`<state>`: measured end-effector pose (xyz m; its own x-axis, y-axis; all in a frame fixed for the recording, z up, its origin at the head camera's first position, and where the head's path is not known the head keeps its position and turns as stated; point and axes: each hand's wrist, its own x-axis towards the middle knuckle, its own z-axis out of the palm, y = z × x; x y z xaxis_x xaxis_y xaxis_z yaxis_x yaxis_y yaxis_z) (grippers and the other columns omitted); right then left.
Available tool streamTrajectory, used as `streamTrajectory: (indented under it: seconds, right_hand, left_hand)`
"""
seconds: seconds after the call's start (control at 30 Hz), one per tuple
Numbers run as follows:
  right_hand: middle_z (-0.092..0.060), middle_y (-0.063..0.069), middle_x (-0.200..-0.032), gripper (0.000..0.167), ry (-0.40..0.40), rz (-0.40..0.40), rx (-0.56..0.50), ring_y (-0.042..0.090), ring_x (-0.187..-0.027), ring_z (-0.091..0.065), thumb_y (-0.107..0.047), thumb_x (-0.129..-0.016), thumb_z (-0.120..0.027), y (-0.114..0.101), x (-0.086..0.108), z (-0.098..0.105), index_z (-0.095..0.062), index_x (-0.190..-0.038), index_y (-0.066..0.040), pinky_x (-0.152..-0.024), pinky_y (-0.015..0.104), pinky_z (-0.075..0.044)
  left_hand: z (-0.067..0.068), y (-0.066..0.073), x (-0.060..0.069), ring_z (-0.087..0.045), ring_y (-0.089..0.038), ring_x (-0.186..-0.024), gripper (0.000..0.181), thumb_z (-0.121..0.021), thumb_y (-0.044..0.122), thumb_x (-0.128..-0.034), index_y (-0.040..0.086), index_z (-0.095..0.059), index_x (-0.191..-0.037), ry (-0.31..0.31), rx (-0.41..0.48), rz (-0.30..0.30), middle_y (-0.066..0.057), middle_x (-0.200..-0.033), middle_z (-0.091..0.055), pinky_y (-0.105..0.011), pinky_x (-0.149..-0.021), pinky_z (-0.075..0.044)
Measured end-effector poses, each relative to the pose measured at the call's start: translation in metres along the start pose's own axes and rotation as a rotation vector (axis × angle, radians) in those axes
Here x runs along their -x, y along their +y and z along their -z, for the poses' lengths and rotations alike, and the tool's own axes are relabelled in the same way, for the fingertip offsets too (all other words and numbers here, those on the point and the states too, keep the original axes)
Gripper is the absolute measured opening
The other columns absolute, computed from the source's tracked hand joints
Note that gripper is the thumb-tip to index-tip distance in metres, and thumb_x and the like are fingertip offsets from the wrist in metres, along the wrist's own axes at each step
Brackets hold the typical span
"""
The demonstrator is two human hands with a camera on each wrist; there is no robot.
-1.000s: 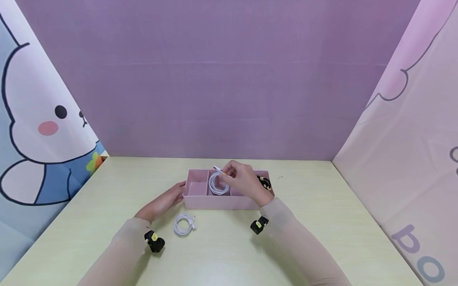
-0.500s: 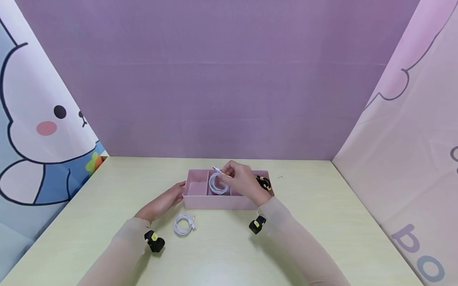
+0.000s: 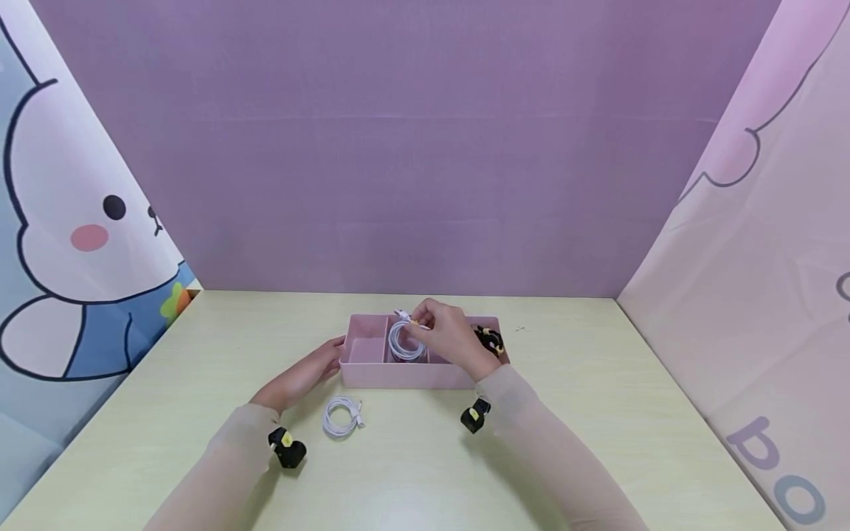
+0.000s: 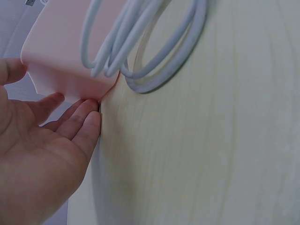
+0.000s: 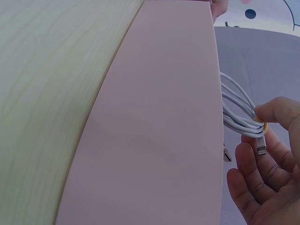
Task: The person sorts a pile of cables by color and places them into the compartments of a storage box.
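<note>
A pink divided box (image 3: pixel 408 377) stands on the table. My right hand (image 3: pixel 454 338) pinches a coiled white charging cable (image 3: pixel 406 351) at its yellow tie, partly below the rim of a middle compartment. In the right wrist view, thumb and fingers meet at the tie, and a metal-tipped plug (image 5: pixel 261 149) points down beside them. The box wall hides part of the coil. My left hand (image 3: pixel 311 375) rests its fairly straight fingertips against the box's left end. Another coiled white cable (image 3: pixel 340 434) lies on the table before the box; its loops loom close in the left wrist view.
A black and yellow coiled item (image 3: pixel 490 340) sits in the box's right end compartment, partly hidden by the right hand. A purple backdrop (image 3: pixel 412 147) rises behind the table (image 3: pixel 598 442), with printed cloth panels at both sides.
My right wrist has shifted very slightly to the left; the pinched cable stays nearly in place. The left hand, the box and the other cable show no visible movement.
</note>
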<state>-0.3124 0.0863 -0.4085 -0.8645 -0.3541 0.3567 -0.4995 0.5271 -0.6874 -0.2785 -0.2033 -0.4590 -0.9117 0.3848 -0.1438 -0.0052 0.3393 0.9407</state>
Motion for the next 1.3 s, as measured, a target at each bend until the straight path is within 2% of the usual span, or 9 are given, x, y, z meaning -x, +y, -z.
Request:
streamTrajectory:
  seconds: [0.1, 0.27, 0.43, 0.63, 0.9, 1.13, 1.3]
  right_hand:
    - [-0.063, -0.004, -0.079, 0.012, -0.005, 0.001, 0.008, 0.012, -0.070, -0.057, -0.016, -0.090, -0.076, 0.000, -0.001, 0.000, -0.066, -0.095, -0.012, -0.057, 0.023, -0.049]
    - [-0.067, -0.004, -0.084, 0.012, -0.029, -0.005, 0.022, 0.010, -0.075, -0.061, -0.016, -0.092, -0.075, 0.000, -0.002, 0.000, -0.067, -0.098, -0.010, -0.066, 0.023, -0.055]
    - [-0.068, -0.004, -0.087, 0.012, -0.031, -0.007, 0.052, 0.010, -0.080, -0.062, -0.016, -0.092, -0.073, -0.003, -0.001, 0.002, -0.068, -0.101, -0.008, -0.073, 0.024, -0.056]
    - [-0.069, -0.004, -0.088, 0.012, -0.036, -0.002, 0.042, 0.012, -0.079, -0.062, -0.016, -0.092, -0.073, -0.009, 0.001, 0.005, -0.069, -0.101, -0.008, -0.073, 0.026, -0.056]
    - [-0.069, -0.005, -0.089, 0.007, -0.069, 0.041, 0.016, 0.011, -0.077, -0.061, -0.019, -0.095, -0.072, -0.013, 0.007, 0.003, -0.069, -0.098, -0.013, -0.068, 0.024, -0.056]
    - [-0.068, -0.009, -0.089, 0.007, -0.091, 0.058, 0.010, 0.008, -0.078, -0.062, -0.019, -0.095, -0.071, -0.019, 0.011, 0.000, -0.069, -0.100, -0.015, -0.068, 0.023, -0.057]
    - [-0.069, -0.007, -0.086, 0.005, -0.080, 0.129, 0.039, 0.006, -0.078, -0.062, -0.014, -0.092, -0.073, -0.022, 0.014, -0.007, -0.070, -0.096, -0.013, -0.071, 0.021, -0.056]
  left_hand:
    - [0.000, 0.000, 0.000, -0.022, -0.037, -0.149, 0.075, -0.033, 0.052, -0.1073, 0.003, -0.010, -0.160, 0.001, 0.003, 0.003, -0.019, -0.165, -0.015, -0.045, -0.122, -0.021]
    - [0.001, 0.000, 0.000, -0.021, -0.037, -0.149, 0.075, -0.033, 0.052, -0.1073, 0.003, -0.010, -0.160, 0.001, 0.005, 0.007, -0.020, -0.165, -0.014, -0.045, -0.122, -0.021]
    - [0.001, 0.001, 0.001, -0.021, -0.037, -0.149, 0.077, -0.032, 0.054, -0.1066, 0.004, -0.009, -0.161, -0.001, -0.008, 0.016, -0.020, -0.165, -0.013, -0.045, -0.122, -0.021]
    - [0.002, 0.000, 0.001, -0.021, -0.037, -0.149, 0.076, -0.032, 0.053, -0.1071, 0.004, -0.009, -0.161, -0.003, -0.011, 0.015, -0.020, -0.165, -0.014, -0.045, -0.122, -0.021]
    - [0.003, -0.001, 0.000, -0.021, -0.037, -0.149, 0.072, -0.031, 0.049, -0.1085, 0.004, -0.009, -0.161, -0.002, -0.011, 0.014, -0.019, -0.165, -0.013, -0.045, -0.121, -0.021]
    - [0.003, 0.000, 0.001, -0.021, -0.037, -0.149, 0.071, -0.031, 0.048, -0.1086, 0.004, -0.010, -0.161, 0.002, -0.011, 0.015, -0.019, -0.165, -0.014, -0.046, -0.122, -0.021]
    - [0.002, 0.000, 0.000, -0.022, -0.037, -0.149, 0.070, -0.030, 0.046, -0.1092, 0.004, -0.010, -0.161, 0.001, -0.004, 0.015, -0.019, -0.165, -0.014, -0.046, -0.121, -0.021]
